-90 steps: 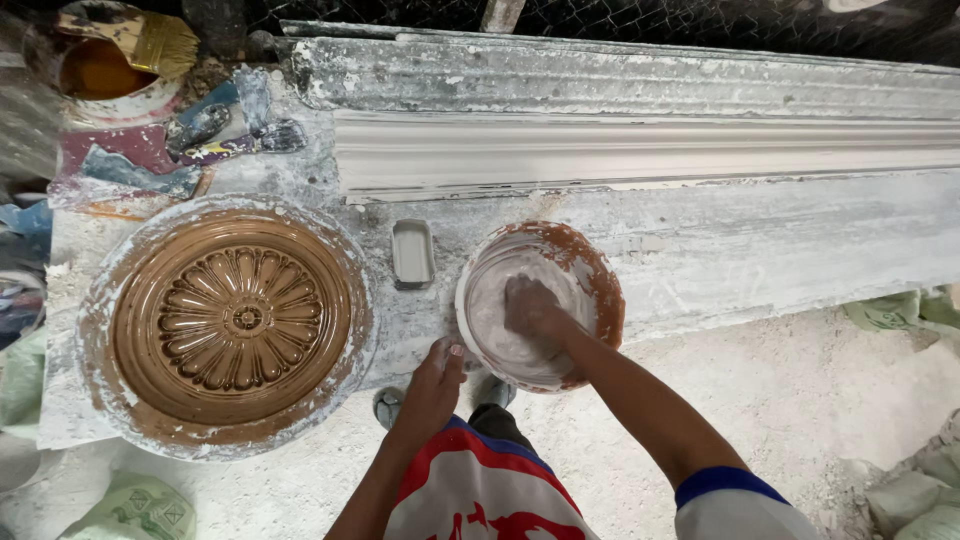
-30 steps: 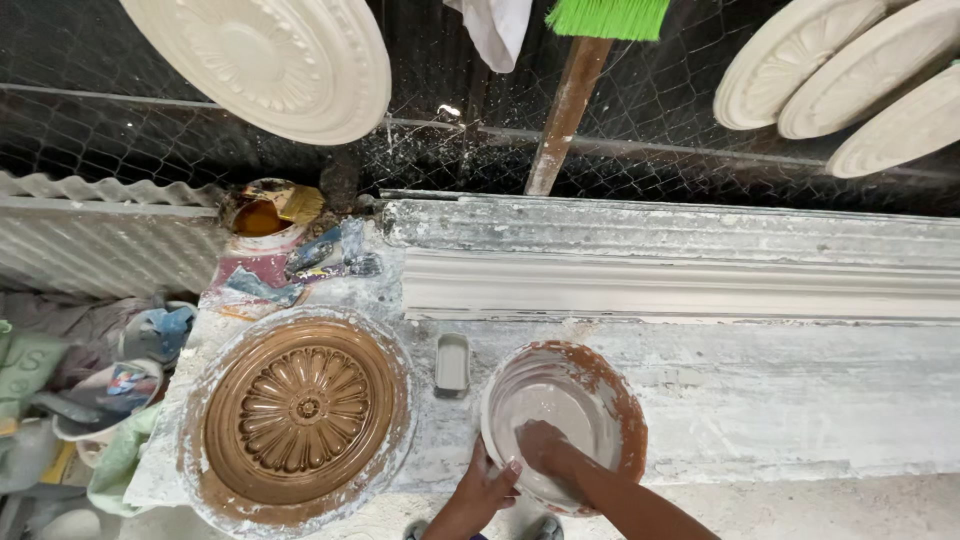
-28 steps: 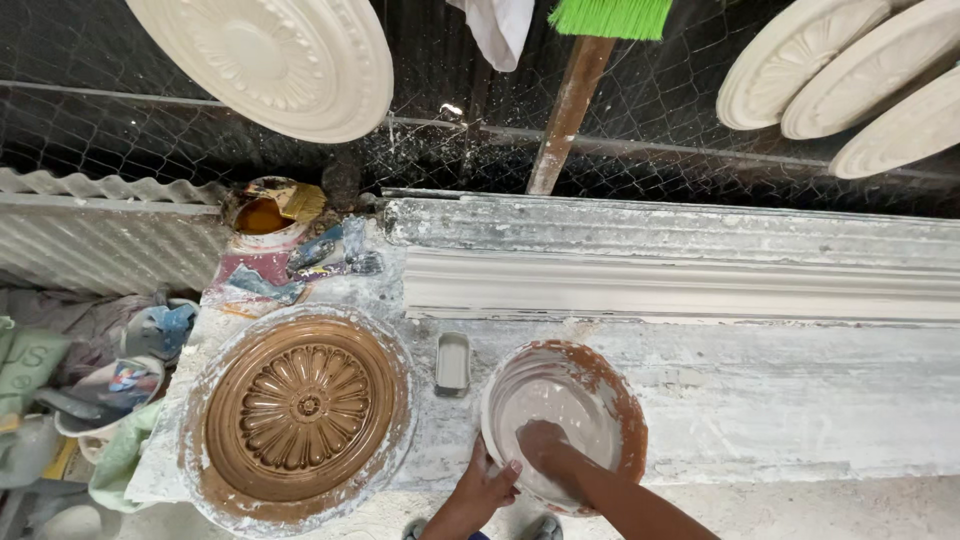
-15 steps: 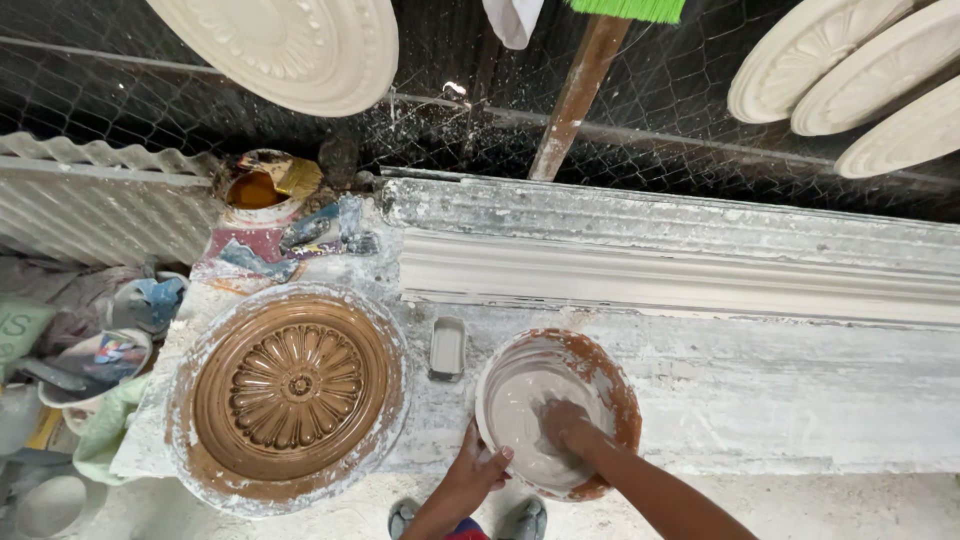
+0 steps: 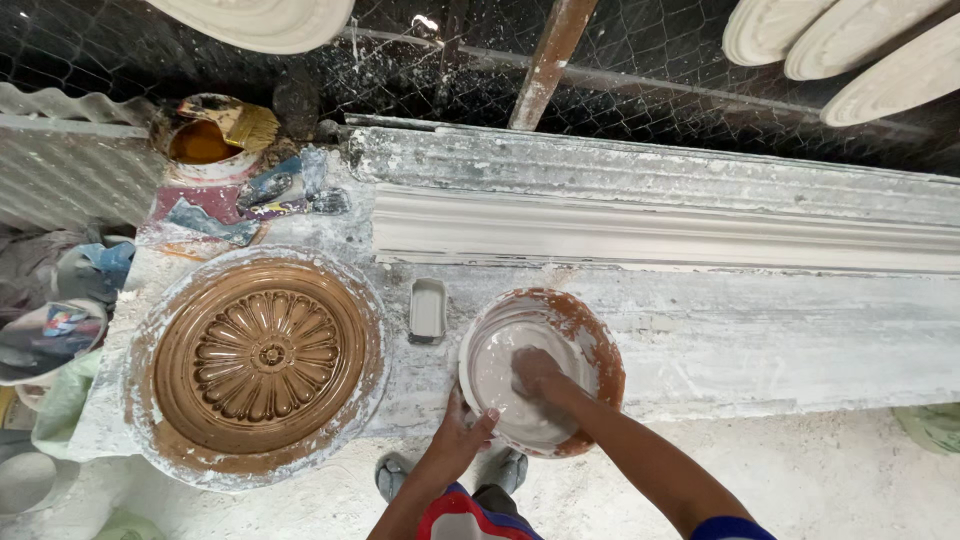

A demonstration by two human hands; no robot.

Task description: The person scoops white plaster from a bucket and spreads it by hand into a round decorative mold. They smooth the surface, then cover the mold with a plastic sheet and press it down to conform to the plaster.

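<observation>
While bowl point(image 5: 541, 370) overhangs near edge of bench point(image 5: 760, 340), we see bare bench open to its right. Left hand point(image 5: 460, 440) grips bowl rim; right hand point(image 5: 537, 372) sits in white paste inside, whether open or closed we cannot tell. Small tray point(image 5: 427, 310) just left of bowl, round brown flower-pattern mould point(image 5: 262, 358) beyond it. Long ridged plaster strip point(image 5: 660, 230) runs behind. Everything dusty, crusted white.
</observation>
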